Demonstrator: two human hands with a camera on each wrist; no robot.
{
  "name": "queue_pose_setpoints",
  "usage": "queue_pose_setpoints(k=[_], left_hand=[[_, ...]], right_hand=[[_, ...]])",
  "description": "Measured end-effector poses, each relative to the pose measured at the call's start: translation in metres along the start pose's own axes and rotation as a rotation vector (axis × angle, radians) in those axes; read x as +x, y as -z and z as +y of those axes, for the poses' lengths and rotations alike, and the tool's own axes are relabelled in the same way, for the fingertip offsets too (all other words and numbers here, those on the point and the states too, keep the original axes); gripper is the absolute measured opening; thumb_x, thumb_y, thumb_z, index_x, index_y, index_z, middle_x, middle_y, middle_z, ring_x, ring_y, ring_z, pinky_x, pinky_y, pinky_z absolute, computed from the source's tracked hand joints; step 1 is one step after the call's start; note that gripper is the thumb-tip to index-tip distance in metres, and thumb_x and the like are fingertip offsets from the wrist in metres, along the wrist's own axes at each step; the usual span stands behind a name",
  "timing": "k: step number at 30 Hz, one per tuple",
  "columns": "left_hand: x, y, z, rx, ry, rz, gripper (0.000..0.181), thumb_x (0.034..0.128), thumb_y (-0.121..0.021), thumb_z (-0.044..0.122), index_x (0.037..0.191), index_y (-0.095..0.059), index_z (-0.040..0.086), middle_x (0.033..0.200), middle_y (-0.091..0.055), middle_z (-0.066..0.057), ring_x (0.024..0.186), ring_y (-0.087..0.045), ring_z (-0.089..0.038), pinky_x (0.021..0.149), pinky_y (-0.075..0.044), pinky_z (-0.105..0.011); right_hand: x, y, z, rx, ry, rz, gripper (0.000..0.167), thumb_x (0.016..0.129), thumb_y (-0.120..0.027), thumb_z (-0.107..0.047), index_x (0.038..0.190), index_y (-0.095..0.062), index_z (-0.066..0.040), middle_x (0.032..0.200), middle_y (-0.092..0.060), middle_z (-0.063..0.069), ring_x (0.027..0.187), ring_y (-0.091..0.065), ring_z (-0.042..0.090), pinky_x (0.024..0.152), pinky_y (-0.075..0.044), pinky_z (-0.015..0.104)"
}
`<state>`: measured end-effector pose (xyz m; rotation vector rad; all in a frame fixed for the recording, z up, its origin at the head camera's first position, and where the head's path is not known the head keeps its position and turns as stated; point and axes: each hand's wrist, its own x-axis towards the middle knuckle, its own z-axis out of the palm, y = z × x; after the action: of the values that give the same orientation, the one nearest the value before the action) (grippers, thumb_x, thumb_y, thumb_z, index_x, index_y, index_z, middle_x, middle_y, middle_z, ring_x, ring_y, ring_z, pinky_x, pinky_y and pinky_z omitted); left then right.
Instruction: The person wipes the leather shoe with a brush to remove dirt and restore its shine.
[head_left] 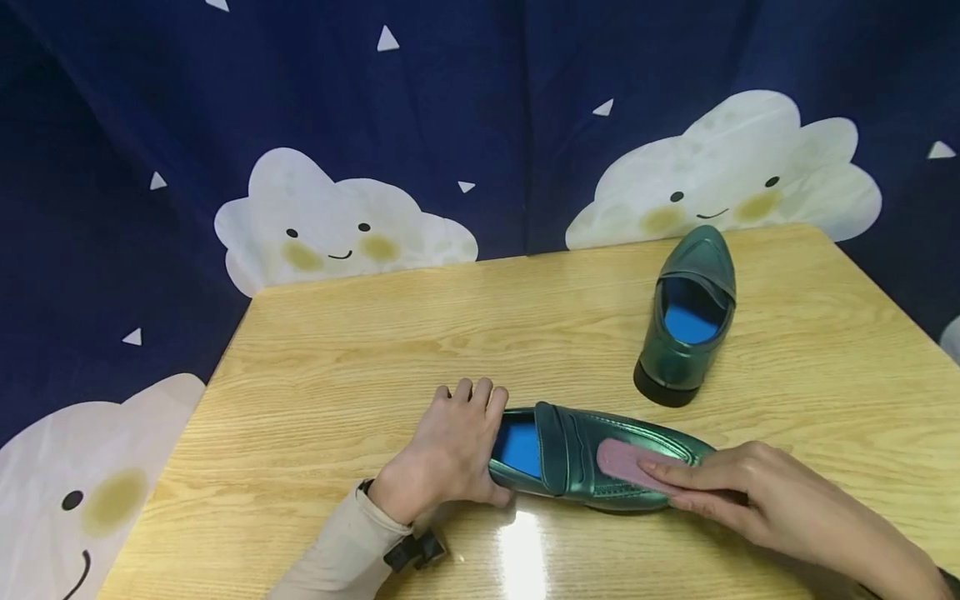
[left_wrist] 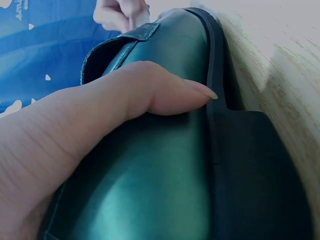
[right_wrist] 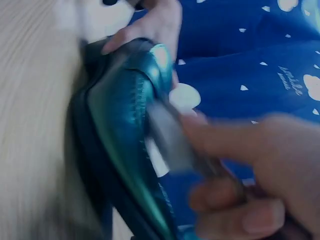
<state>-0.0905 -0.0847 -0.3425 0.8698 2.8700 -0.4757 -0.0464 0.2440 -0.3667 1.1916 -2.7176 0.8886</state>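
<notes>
A shiny dark green loafer [head_left: 577, 454] with a blue insole lies on the table, its toe pointing right. My left hand [head_left: 453, 442] grips its heel end, the thumb pressed along the near side just above the sole, as the left wrist view shows. My right hand [head_left: 757, 492] pinches a flat, pink, oblong pad [head_left: 630, 462] between thumb and fingers, over the top of the toe part. In the right wrist view the pad [right_wrist: 170, 135] is blurred and looks greyish beside the upper, so its exact kind is unclear.
The matching green loafer [head_left: 686, 325] stands upright farther back on the right, toe away from me. Both rest on a light wood table [head_left: 360, 358]. A dark blue curtain [head_left: 480, 108] with clouds and white triangles hangs behind the table's far edge.
</notes>
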Motion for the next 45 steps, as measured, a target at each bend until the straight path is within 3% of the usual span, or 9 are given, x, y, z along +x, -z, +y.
queue_pose_setpoints(k=[2,4,11,18,20,26,33,39,45], left_hand=[[0.000,0.000,0.000,-0.005,-0.003,0.007,0.103,0.0567,-0.067,0.082,0.127,-0.040,0.011,0.109,-0.047,-0.006,0.098,-0.050,-0.023,0.082,-0.047,-0.039],[0.000,0.000,-0.001,-0.008,-0.004,0.015,0.103,0.0567,-0.067,0.082,0.126,-0.041,0.011,0.109,-0.047,-0.006,0.098,-0.050,-0.023,0.082,-0.047,-0.039],[-0.001,0.000,-0.001,-0.015,-0.008,0.015,0.102,0.0574,-0.067,0.082,0.126,-0.041,0.011,0.110,-0.048,-0.006,0.098,-0.050,-0.023,0.082,-0.047,-0.039],[-0.001,-0.001,-0.001,-0.022,-0.011,0.018,0.102,0.0575,-0.067,0.081,0.126,-0.040,0.011,0.113,-0.048,-0.006,0.099,-0.051,-0.023,0.083,-0.047,-0.039],[-0.001,-0.001,-0.001,-0.024,-0.013,0.020,0.102,0.0573,-0.067,0.081,0.126,-0.040,0.012,0.113,-0.048,-0.006,0.099,-0.050,-0.023,0.083,-0.047,-0.039],[-0.001,0.000,-0.002,-0.031,-0.010,0.020,0.101,0.0577,-0.067,0.081,0.126,-0.040,0.012,0.113,-0.049,-0.006,0.099,-0.051,-0.024,0.082,-0.047,-0.039],[-0.001,-0.001,-0.001,-0.025,-0.012,0.014,0.102,0.0578,-0.066,0.082,0.127,-0.040,0.012,0.113,-0.048,-0.006,0.100,-0.051,-0.024,0.083,-0.047,-0.040],[-0.001,-0.001,-0.001,-0.028,-0.025,0.024,0.102,0.0547,-0.070,0.080,0.125,-0.040,0.013,0.111,-0.047,-0.005,0.097,-0.050,-0.023,0.083,-0.047,-0.039],[0.001,0.001,-0.001,-0.022,-0.017,0.013,0.102,0.0537,-0.071,0.080,0.125,-0.040,0.014,0.111,-0.047,-0.005,0.098,-0.049,-0.024,0.083,-0.046,-0.039]], right_hand=[[-0.002,0.001,0.001,0.132,0.022,-0.066,0.037,0.088,-0.069,-0.015,0.125,-0.066,-0.018,0.070,-0.055,-0.026,0.057,-0.036,-0.011,0.049,-0.030,0.006],[-0.002,0.002,0.004,0.121,0.024,-0.049,0.037,0.087,-0.071,-0.013,0.123,-0.067,-0.017,0.072,-0.057,-0.026,0.057,-0.036,-0.011,0.049,-0.030,0.006],[-0.002,0.000,0.009,-0.222,-0.151,0.154,0.015,0.076,-0.081,-0.019,0.084,-0.072,-0.028,0.060,-0.035,-0.028,0.053,-0.032,-0.008,0.050,-0.029,0.016],[-0.011,0.005,0.019,0.229,0.041,-0.096,0.042,0.086,-0.070,-0.007,0.127,-0.064,-0.013,0.087,-0.067,-0.016,0.064,-0.045,-0.009,0.051,-0.036,0.009],[-0.013,0.008,0.024,0.253,0.042,-0.118,0.043,0.087,-0.069,-0.006,0.128,-0.064,-0.012,0.087,-0.067,-0.016,0.064,-0.046,-0.009,0.051,-0.036,0.009],[-0.018,0.014,0.032,-0.117,-0.112,0.013,0.029,0.076,-0.079,-0.012,0.105,-0.076,-0.016,0.092,-0.072,-0.010,0.075,-0.060,-0.006,0.056,-0.044,0.015],[-0.021,0.016,0.032,-0.271,-0.174,0.116,0.030,0.070,-0.084,-0.016,0.099,-0.078,-0.021,0.080,-0.070,-0.016,0.070,-0.058,-0.006,0.056,-0.042,0.013],[-0.031,0.025,0.043,-0.039,-0.065,-0.055,0.037,0.079,-0.077,-0.013,0.116,-0.072,-0.018,0.100,-0.071,-0.007,0.082,-0.062,-0.004,0.061,-0.042,0.007],[-0.036,0.032,0.048,0.200,0.000,-0.196,0.042,0.087,-0.070,-0.007,0.128,-0.064,-0.013,0.107,-0.070,-0.004,0.069,-0.050,-0.009,0.051,-0.038,0.013]])
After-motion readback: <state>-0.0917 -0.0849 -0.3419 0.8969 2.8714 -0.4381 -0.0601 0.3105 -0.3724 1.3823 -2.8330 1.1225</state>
